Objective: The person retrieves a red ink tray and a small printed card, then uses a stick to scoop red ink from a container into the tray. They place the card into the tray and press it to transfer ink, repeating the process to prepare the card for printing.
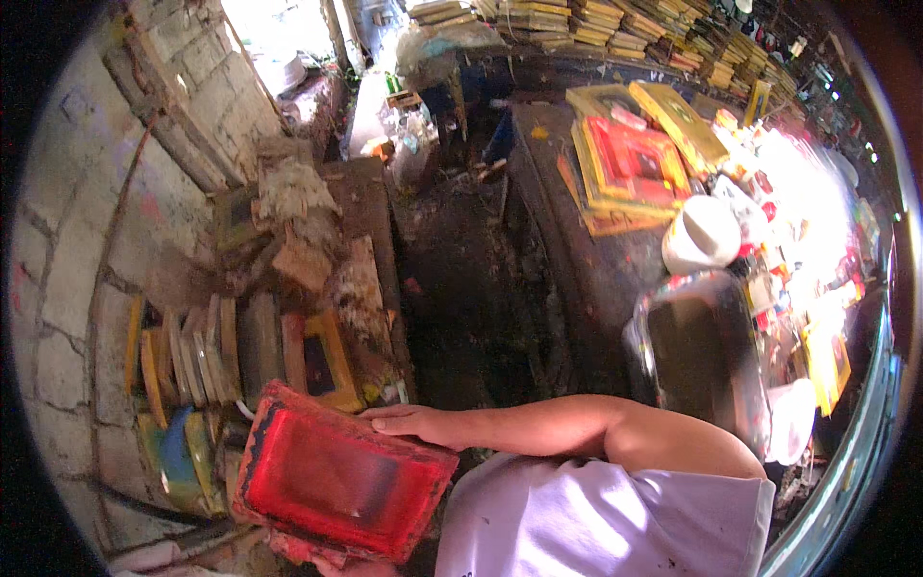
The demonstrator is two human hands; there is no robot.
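A red screen-printing frame, smeared with red paint and dark along part of its rim, is held tilted at the lower left. My right hand grips its upper right edge, with the thumb lying over the rim and the other fingers mostly hidden behind. Along the lower edge, my left hand has hold of the frame and looks stained red; most of that hand is out of sight. Just beyond the red frame, several more frames stand on edge in a row, and a yellow frame leans at the row's right end.
A dark table at the right carries stacked yellow and red frames, a white bucket and a tray. Many stacked frames line the back. A block wall rises at the left. Between the benches runs a dark floor.
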